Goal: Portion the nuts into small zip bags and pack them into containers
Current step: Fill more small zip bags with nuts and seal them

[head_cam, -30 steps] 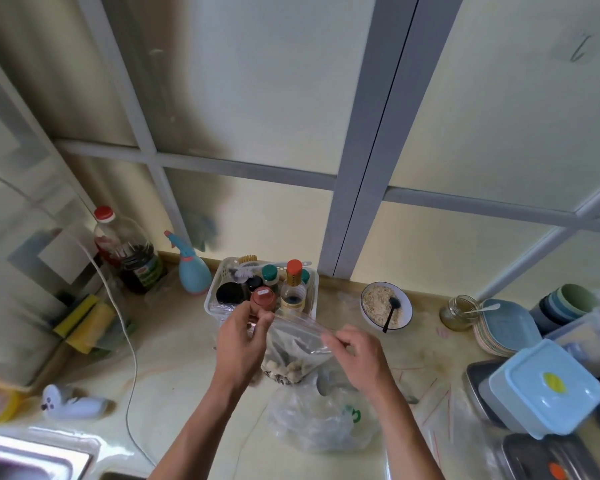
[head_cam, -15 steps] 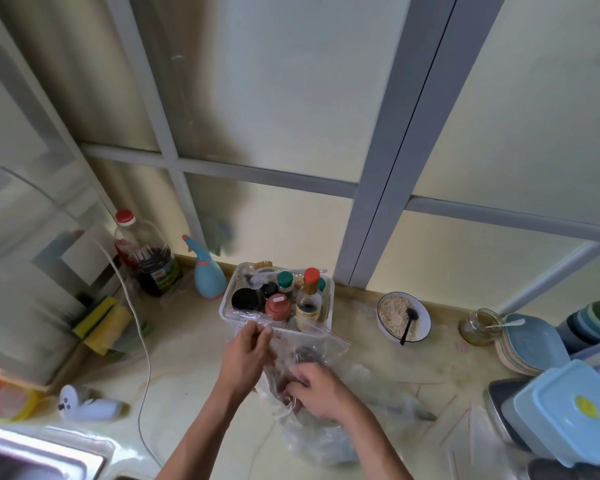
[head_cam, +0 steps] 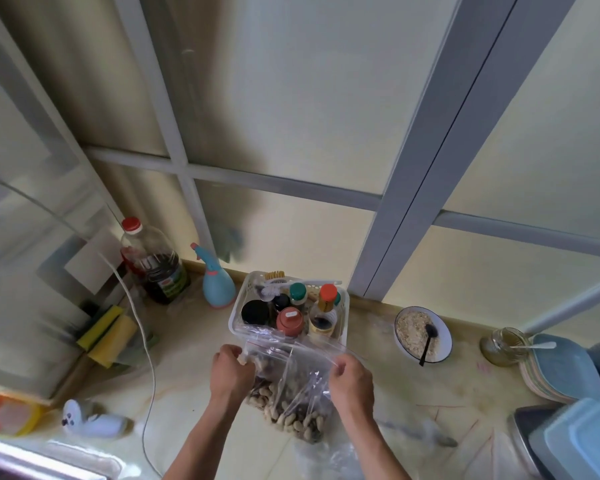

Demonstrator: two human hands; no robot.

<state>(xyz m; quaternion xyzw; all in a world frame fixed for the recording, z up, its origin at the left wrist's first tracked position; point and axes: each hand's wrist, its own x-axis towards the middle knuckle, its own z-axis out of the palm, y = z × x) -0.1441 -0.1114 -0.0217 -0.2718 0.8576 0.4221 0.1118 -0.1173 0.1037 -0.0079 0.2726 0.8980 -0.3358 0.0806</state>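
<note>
Right hand [head_cam: 352, 375] is out of the zip bag [head_cam: 291, 372] now, back up pinching its right top corner; half a second ago it was down inside; left hand [head_cam: 231, 370] pinches the left corner, hands apart, mouth stretched between them. Bag hangs below both hands over the tabletop [head_cam: 187, 403], peanuts [head_cam: 291, 415] pooled at the bottom; looks like filling's done, sealing next.

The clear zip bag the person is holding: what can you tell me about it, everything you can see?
The zip bag is thin, clear, crinkly plastic with a red line along its zip strip at the top. It hangs upright over the pale counter, just in front of a white basket of bottles. Its lower part bulges with peanuts in the shell. The left hand pinches the top left corner and the right hand pinches the top right, stretching the mouth between them. Whether the zip is sealed cannot be told.
</note>
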